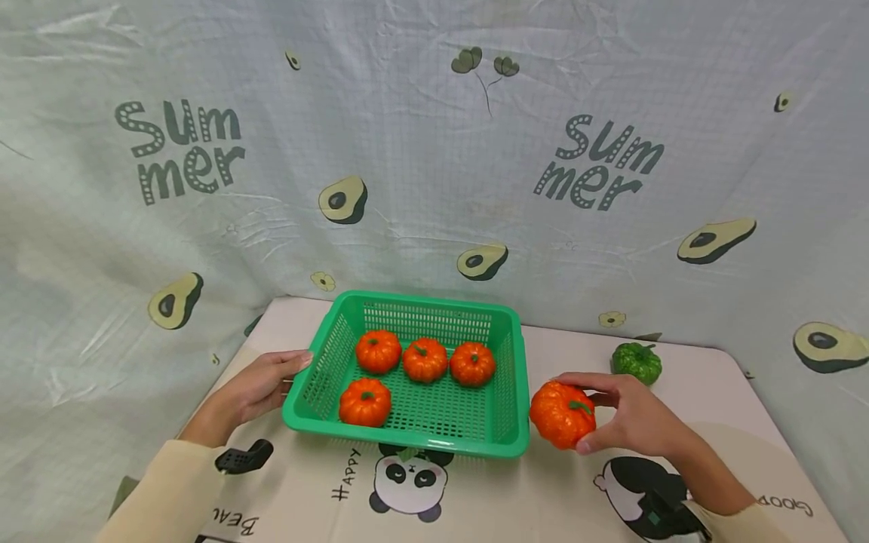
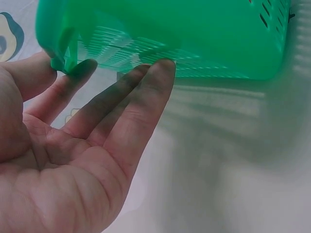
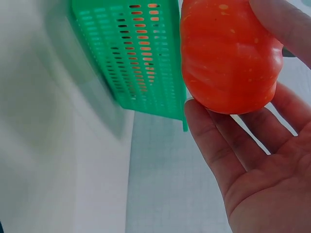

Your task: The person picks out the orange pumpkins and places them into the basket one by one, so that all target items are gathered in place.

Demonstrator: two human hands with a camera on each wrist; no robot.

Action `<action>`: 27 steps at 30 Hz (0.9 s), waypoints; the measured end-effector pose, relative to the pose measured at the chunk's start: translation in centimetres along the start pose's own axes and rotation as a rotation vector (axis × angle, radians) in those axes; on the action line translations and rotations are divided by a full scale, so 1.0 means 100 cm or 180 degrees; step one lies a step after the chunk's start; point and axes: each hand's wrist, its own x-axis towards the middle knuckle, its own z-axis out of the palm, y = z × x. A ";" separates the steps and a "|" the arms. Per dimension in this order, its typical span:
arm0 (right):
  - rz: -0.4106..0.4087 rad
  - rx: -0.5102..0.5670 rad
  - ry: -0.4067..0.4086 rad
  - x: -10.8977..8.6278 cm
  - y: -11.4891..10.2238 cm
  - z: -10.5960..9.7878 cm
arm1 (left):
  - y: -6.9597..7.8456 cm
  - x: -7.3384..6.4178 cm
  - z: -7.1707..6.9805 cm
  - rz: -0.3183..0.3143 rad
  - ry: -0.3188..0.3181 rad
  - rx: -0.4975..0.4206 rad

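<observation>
A green plastic basket [image 1: 441,445] sits on the table with orange pumpkins inside: three [image 1: 425,360] side by side toward the back and one [image 1: 365,402] at the front left. My left hand [image 1: 261,385] pinches the basket's left rim between thumb and index finger; the left wrist view shows the other fingers [image 2: 146,107] extended under the rim by the basket wall. Just outside the basket's right side, my right hand [image 1: 634,415] holds another orange pumpkin [image 1: 562,415], its green stem facing up and right. In the right wrist view, thumb and fingers grip that pumpkin [image 3: 231,58] from opposite sides.
Behind my right hand, a green pumpkin [image 1: 637,363] rests on the table toward the back right. The tabletop cover [image 1: 529,498] has printed pandas and words. A pale curtain [image 1: 421,151] with avocado prints hangs behind and along both sides.
</observation>
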 end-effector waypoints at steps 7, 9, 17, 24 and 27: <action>-0.0150 0.0080 -0.0065 0.008 -0.004 0.005 | -0.001 0.001 0.003 0.0012 0.0004 0.0009; -0.0135 0.0057 -0.0073 0.010 -0.006 0.006 | -0.001 0.002 0.003 0.0002 0.0000 0.0002; -0.0075 -0.0005 -0.0151 0.023 -0.012 0.009 | 0.001 0.001 0.001 0.0036 -0.0016 0.0039; -0.0115 -0.0028 -0.0210 0.030 -0.018 0.014 | 0.000 -0.002 -0.001 0.0057 -0.0052 -0.0016; -0.0087 -0.0035 -0.0239 0.031 -0.021 0.016 | 0.001 -0.002 -0.001 0.0038 -0.0053 -0.0031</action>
